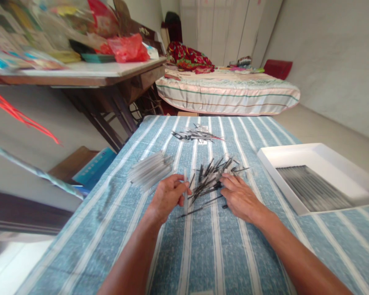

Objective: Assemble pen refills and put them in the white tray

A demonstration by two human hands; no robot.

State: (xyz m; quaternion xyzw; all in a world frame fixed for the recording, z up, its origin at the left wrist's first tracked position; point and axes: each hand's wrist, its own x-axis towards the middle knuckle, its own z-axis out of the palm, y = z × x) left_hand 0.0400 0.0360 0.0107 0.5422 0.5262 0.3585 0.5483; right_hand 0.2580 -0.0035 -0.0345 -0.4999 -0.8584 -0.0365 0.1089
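My left hand is closed round a thin clear tube that stands upright between thumb and fingers. My right hand lies palm down, its fingertips resting on a loose heap of thin black and grey pen parts in the middle of the blue striped cloth. A pile of clear tubes lies just left of my left hand. A single dark stick lies on the cloth between my hands.
A white tray holding a row of dark sticks stands at the right. Another small bunch of parts lies farther back. A cluttered wooden table stands at the left and a bed behind.
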